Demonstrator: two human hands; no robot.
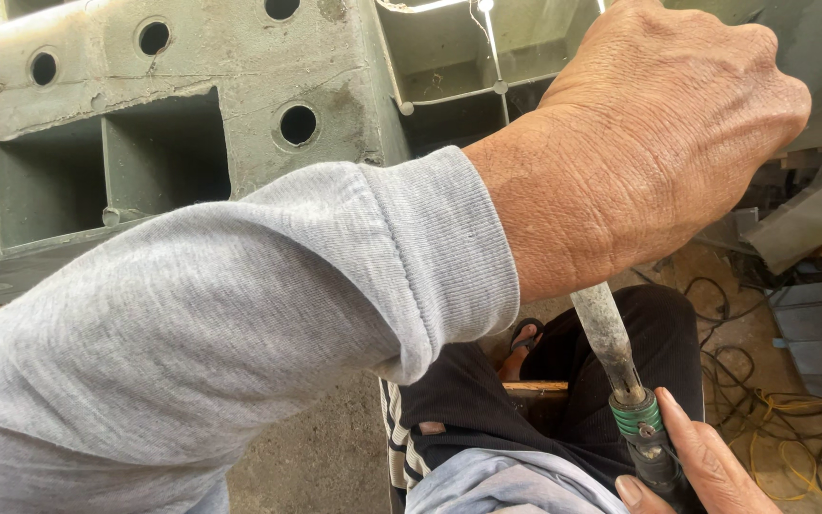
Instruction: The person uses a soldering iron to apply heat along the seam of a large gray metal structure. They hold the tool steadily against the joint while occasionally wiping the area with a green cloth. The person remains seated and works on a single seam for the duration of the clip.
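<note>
A grey ribbed-cuff sleeve (240, 314) ends just behind the left hand (639, 143); below it, dark trousers (620, 352), perhaps a sandal (525, 335).

No packages, labels, signs or screens anywhere in view.

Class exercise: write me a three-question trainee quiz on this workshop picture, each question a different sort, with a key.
1. True or false: the left hand is open and flat.
2. The right hand holds the tool's handle just below a band of which colour? A red, B green, C yellow.
3. Fill in: the grey metal frame has several round ____ through it.

Key: 1 false, it is closed in a fist over the top of the grey rod. 2 B. 3 holes.
</note>
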